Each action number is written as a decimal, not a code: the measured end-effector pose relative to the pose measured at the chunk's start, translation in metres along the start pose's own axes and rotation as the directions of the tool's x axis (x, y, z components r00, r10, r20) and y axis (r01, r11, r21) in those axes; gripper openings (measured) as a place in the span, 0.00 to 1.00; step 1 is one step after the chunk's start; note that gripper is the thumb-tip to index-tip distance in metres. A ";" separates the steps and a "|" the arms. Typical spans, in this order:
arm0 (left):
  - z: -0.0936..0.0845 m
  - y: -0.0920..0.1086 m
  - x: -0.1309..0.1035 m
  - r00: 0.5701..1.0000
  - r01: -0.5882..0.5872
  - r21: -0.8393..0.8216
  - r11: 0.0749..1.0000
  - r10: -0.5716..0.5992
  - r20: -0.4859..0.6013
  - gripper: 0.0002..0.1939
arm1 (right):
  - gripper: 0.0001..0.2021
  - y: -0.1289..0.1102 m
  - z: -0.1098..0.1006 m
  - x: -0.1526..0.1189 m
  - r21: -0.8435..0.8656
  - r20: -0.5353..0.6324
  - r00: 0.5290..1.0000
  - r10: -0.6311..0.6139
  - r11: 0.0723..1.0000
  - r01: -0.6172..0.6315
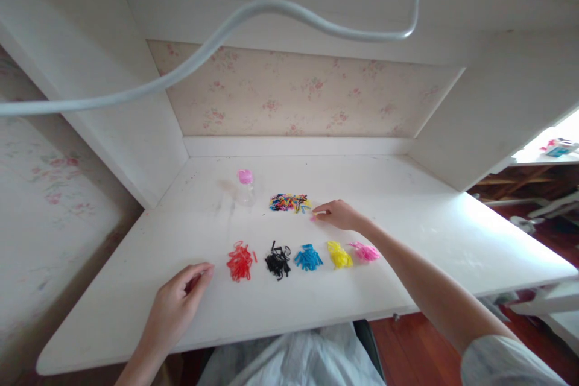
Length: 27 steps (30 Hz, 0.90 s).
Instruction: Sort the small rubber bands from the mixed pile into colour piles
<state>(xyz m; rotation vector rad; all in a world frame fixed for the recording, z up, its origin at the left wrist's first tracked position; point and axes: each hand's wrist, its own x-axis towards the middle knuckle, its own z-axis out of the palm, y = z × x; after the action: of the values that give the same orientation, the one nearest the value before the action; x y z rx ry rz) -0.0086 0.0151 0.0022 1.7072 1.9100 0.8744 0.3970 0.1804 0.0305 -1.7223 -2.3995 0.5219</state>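
My right hand (338,215) reaches to the right end of a mixed heap of small coloured rubber bands (289,202). Its fingertips are pinched on a pink rubber band (313,218) at the table surface. My left hand (183,292) rests at the front left, thumb and fingers closed together; whether anything is between them is too small to tell. In a row nearer me lie sorted piles of bands: red (240,261), black (278,260), blue (308,257), yellow (339,255) and pink (364,251). The red pile is nearest my left hand.
A clear bottle with a pink cap (245,177) is behind the piles on the left. The white desk (407,241) has side panels and a patterned back panel (289,90). A white cable (271,7) crosses the upper view.
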 end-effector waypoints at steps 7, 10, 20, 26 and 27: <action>-0.002 0.004 0.000 1.000 -0.020 0.009 1.000 0.020 -0.016 0.19 | 0.13 0.002 -0.002 -0.002 -0.009 -0.038 0.999 0.032 0.999 -0.032; -0.001 0.003 0.000 0.999 -0.035 0.020 0.999 0.035 -0.019 0.19 | 0.13 0.003 -0.010 -0.009 0.014 -0.059 0.995 0.076 0.997 -0.076; 0.000 0.001 0.002 0.999 -0.034 0.063 0.997 0.036 -0.024 0.19 | 0.13 -0.016 -0.029 -0.061 0.117 0.064 0.989 0.132 0.983 -0.139; 0.000 0.002 0.001 1.000 -0.025 0.055 0.998 0.026 -0.015 0.18 | 0.12 -0.027 -0.017 -0.064 0.099 0.136 0.985 0.107 0.988 -0.121; 0.000 0.002 0.001 1.000 -0.022 0.051 0.998 0.022 -0.013 0.19 | 0.12 -0.027 -0.017 -0.064 0.092 0.146 0.985 0.097 0.990 -0.111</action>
<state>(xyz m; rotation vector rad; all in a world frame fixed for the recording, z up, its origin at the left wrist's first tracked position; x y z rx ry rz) -0.0075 0.0164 0.0043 1.7592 1.9413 0.8542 0.3992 0.1159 0.0611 -1.8327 -2.3383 0.7897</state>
